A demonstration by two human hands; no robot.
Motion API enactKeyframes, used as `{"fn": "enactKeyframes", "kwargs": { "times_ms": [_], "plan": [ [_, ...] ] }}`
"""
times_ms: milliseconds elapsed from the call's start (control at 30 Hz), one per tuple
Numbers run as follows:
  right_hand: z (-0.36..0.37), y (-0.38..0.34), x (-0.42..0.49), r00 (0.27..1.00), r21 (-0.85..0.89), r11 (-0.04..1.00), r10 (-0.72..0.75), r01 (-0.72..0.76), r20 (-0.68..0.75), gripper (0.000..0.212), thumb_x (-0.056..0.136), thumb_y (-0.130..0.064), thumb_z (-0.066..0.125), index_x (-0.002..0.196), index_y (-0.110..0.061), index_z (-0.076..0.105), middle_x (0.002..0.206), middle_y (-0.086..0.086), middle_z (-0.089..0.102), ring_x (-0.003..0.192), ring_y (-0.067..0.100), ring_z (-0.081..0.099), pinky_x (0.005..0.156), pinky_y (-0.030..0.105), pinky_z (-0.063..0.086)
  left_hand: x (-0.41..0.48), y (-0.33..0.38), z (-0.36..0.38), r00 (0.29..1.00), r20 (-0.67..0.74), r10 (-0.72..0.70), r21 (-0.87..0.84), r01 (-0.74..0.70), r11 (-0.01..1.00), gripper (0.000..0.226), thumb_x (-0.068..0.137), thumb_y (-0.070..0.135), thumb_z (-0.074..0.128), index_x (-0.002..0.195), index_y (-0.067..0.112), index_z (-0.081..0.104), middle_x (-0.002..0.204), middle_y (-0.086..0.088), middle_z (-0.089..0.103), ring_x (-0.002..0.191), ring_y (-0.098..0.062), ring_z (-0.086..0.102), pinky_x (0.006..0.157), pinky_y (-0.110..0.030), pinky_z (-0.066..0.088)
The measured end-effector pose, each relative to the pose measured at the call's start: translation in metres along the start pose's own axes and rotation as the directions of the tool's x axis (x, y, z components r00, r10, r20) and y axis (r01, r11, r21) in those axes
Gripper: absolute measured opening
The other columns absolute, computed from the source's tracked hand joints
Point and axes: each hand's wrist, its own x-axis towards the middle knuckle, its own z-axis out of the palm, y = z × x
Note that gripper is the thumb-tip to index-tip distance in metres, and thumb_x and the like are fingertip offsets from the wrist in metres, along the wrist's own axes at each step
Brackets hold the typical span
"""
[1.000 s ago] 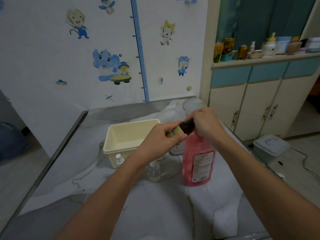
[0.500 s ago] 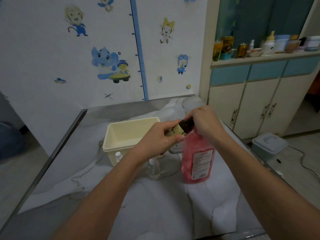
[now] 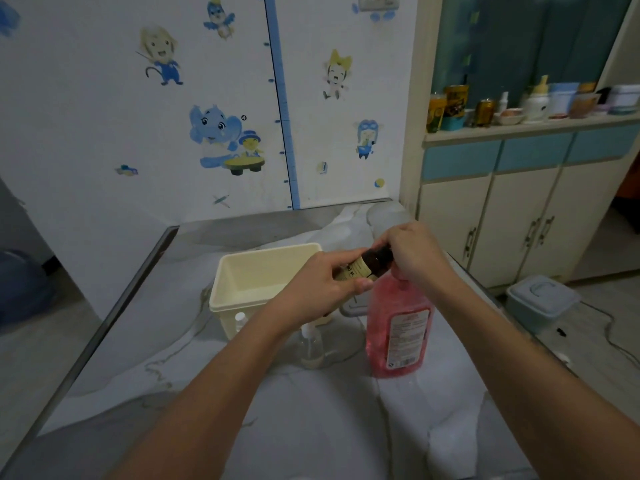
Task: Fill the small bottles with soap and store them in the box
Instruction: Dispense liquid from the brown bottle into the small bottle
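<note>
Over marbled table (image 3: 311, 427), left hand (image 3: 322, 285) grips amber bottle (image 3: 375, 263).

Open tabletop (image 3: 311, 427) lies nearest, while the box (image 3: 270, 251), clear bottle (image 3: 311, 348) and pink soap bottle (image 3: 398, 330) crowd the middle.

Both hands meet above pink soap bottle (image 3: 398, 327). Left hand (image 3: 320, 285) grips small brown bottle (image 3: 367, 266), tilted; right hand (image 3: 414, 252) curls round its top end. Cream box (image 3: 242, 306) just left of soap bottle; clear small bottle (image 3: 311, 348) between them, nearer camera.
</note>
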Motion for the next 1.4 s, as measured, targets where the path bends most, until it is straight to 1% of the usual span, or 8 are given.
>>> {"fn": "enactKeyframes", "kwargs": {
  "times_ms": [267, 367, 467, 567, 700, 967, 1167, 1400],
  "plan": [
    [-0.002, -0.004, 0.001, 0.999, 0.035, 0.999, 0.009, -0.01, 0.032, 0.023, 0.08, -0.015, 0.047, 0.073, -0.006, 0.068, 0.045, -0.004, 0.051, 0.04, 0.013, 0.044, 0.039, 0.025, 0.038, -0.001, 0.007, -0.005, 1.0, -0.002, 0.016, 0.025, -0.016, 1.0, 0.044, 0.083, 0.016, 0.071, 0.126, 0.022, 0.063, 0.103, 0.001, 0.07, 0.091, -0.01, 0.063, 0.078, -0.017, 0.046],
    [-0.006, -0.011, 0.002, 0.994, -0.136, 0.986, -0.089, 0.098, 0.069, 0.021, 0.075, -0.01, 0.062, 0.093, -0.003, 0.072, 0.069, 0.0, 0.062, 0.059, 0.016, 0.058, 0.054, 0.025, 0.044, 0.001, 0.007, -0.007, 1.0, -0.009, 0.023, 0.03, -0.022, 0.999, 0.047, 0.083, 0.018, 0.071, 0.129, 0.022, 0.061, 0.112, 0.004, 0.069, 0.099, -0.012, 0.064, 0.084, -0.019, 0.047],
    [-0.006, -0.008, -0.001, 0.987, -0.34, 0.927, -0.141, 0.157, 0.072, 0.048, 0.062, 0.003, 0.075, 0.106, -0.015, 0.072, 0.1, 0.006, 0.066, 0.09, 0.02, 0.063, 0.075, 0.022, 0.043, 0.0, 0.005, -0.004, 1.0, -0.015, 0.018, -0.008, -0.018, 1.0, 0.046, 0.084, 0.016, 0.071, 0.128, 0.022, 0.062, 0.106, 0.005, 0.069, 0.091, -0.01, 0.064, 0.079, -0.019, 0.048],
    [0.0, 0.003, 0.003, 0.994, -0.133, 0.985, -0.108, 0.111, 0.031, 0.013, 0.075, -0.006, 0.06, 0.08, -0.01, 0.071, 0.071, 0.003, 0.06, 0.058, 0.015, 0.055, 0.054, 0.028, 0.045, -0.001, -0.001, 0.001, 1.0, -0.003, 0.001, -0.04, -0.001, 0.999, 0.045, 0.084, 0.013, 0.071, 0.128, 0.018, 0.062, 0.101, 0.004, 0.068, 0.081, -0.002, 0.061, 0.074, -0.014, 0.044],
    [0.003, 0.007, 0.005, 1.0, 0.03, 0.999, -0.021, 0.021, 0.005, 0.026, 0.082, -0.013, 0.046, 0.081, 0.001, 0.067, 0.042, -0.007, 0.051, 0.034, 0.007, 0.047, 0.037, 0.021, 0.037, -0.003, -0.002, 0.003, 1.0, -0.005, -0.006, -0.043, 0.006, 0.999, 0.045, 0.084, 0.012, 0.071, 0.128, 0.017, 0.062, 0.099, 0.003, 0.069, 0.078, -0.003, 0.061, 0.074, -0.016, 0.046],
    [-0.002, -0.008, 0.001, 0.999, 0.164, 0.986, -0.023, 0.016, 0.04, 0.021, 0.082, -0.007, 0.05, 0.081, 0.003, 0.068, 0.037, -0.009, 0.05, 0.028, 0.002, 0.045, 0.03, 0.013, 0.033, 0.0, 0.003, -0.004, 1.0, -0.011, 0.012, -0.023, -0.012, 1.0, 0.046, 0.083, 0.018, 0.071, 0.128, 0.023, 0.062, 0.103, 0.003, 0.071, 0.087, -0.014, 0.067, 0.079, -0.023, 0.051],
    [0.004, 0.006, 0.008, 1.0, 0.08, 0.996, -0.025, 0.025, 0.001, 0.022, 0.08, -0.015, 0.048, 0.068, -0.01, 0.066, 0.047, -0.006, 0.056, 0.042, 0.01, 0.052, 0.045, 0.025, 0.044, 0.0, -0.003, 0.002, 1.0, -0.002, -0.006, -0.049, 0.006, 0.999, 0.046, 0.084, 0.012, 0.07, 0.128, 0.017, 0.062, 0.093, 0.007, 0.068, 0.078, -0.006, 0.065, 0.075, -0.018, 0.05],
    [-0.002, 0.001, 0.002, 0.998, 0.056, 0.998, -0.013, 0.009, 0.062, 0.021, 0.079, -0.015, 0.048, 0.073, -0.01, 0.067, 0.038, -0.008, 0.05, 0.03, 0.005, 0.044, 0.035, 0.02, 0.036, -0.001, 0.002, -0.002, 1.0, 0.012, -0.009, -0.038, 0.01, 0.999, 0.044, 0.084, 0.014, 0.07, 0.127, 0.02, 0.063, 0.094, 0.005, 0.069, 0.079, -0.012, 0.065, 0.078, -0.027, 0.05]
  ]
}}
